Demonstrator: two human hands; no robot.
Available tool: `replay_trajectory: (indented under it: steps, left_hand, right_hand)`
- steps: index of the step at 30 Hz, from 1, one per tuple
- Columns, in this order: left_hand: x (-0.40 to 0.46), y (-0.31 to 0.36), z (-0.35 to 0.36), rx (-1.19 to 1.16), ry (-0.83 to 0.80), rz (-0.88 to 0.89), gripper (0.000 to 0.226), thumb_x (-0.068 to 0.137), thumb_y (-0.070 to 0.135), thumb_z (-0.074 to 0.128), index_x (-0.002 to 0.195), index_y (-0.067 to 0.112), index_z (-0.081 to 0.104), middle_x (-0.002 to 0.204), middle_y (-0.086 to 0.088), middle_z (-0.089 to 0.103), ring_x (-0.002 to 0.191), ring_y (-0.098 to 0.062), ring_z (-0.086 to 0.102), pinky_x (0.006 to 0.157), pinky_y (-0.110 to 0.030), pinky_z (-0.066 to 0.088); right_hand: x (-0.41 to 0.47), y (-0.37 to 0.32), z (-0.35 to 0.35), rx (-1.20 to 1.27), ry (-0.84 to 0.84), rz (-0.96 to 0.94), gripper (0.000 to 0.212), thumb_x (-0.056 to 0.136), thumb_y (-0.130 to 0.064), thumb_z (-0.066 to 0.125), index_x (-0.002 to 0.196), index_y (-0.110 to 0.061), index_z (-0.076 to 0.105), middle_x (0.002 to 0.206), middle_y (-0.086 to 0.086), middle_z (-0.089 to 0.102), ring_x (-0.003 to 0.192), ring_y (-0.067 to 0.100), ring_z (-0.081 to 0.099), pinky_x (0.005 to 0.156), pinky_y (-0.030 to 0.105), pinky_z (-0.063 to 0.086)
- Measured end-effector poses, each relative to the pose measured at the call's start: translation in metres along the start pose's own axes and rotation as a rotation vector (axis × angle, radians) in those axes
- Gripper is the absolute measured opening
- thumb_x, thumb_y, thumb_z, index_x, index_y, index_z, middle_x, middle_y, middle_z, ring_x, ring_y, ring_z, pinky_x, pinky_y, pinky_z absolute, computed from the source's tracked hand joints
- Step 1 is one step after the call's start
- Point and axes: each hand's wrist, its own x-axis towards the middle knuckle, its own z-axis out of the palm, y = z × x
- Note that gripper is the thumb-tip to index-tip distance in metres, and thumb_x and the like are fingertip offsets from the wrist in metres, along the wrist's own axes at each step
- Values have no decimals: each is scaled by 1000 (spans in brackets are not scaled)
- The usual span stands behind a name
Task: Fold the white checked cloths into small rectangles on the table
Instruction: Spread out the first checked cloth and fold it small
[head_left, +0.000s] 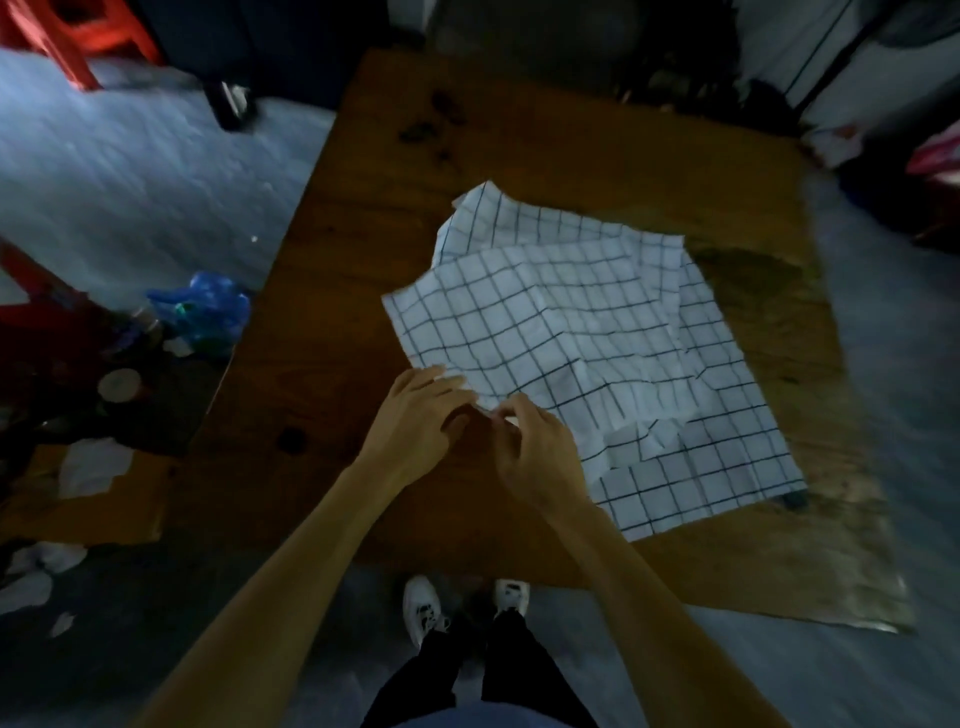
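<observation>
The checked cloths (582, 332) lie rumpled and overlapping on the brown tabletop (363, 234), spreading away from the fingers toward the far right. How many cloths make up the heap is hard to tell, as the layers cover one another. Both hands meet at the near left corner of the top layer. The left hand (421, 421) rests on that corner with its fingers (441, 382) nearly straight and its thumb tucked beneath. The right hand (535, 447) has its fingers (511, 410) curled and pinching the cloth edge just beside the left thumb. Well to the left of the fingers, a blue bag (208, 312) sits on a low, dark, cluttered surface; its contents and the things around it are blurred. Below the hands stand two white shoes (423, 608) on the floor. The room is dim.
</observation>
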Motion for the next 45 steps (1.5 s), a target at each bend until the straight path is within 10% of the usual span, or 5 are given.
replay_trajectory:
  steps: [11, 31, 45]
  left_hand:
    - [59, 95, -49, -49, 284, 348, 18, 91, 20, 51, 97, 12, 67, 79, -3, 70, 72, -19, 63, 85, -32, 42]
    - [-6, 181, -86, 8, 407, 1, 19, 90, 11, 57, 108, 13, 65, 99, -5, 68, 83, -16, 60, 79, -31, 49]
    - [-42, 246, -181, 44, 711, 182, 16, 85, 10, 65, 100, 8, 69, 93, -8, 70, 84, -20, 63, 74, -23, 42]
  right_hand:
    - [-15, -11, -121, -312, 451, -160, 10, 87, -18, 65, 94, -12, 69, 85, 0, 72, 72, 16, 66, 64, 27, 48]
    - [-117, 57, -283, -140, 853, -113, 14, 94, -16, 60, 102, -10, 69, 95, 3, 73, 78, 4, 58, 64, 8, 35]
    - [-152, 57, -343, 25, 990, -142, 23, 96, -23, 56, 107, -8, 68, 101, 10, 72, 86, 20, 66, 71, 30, 50]
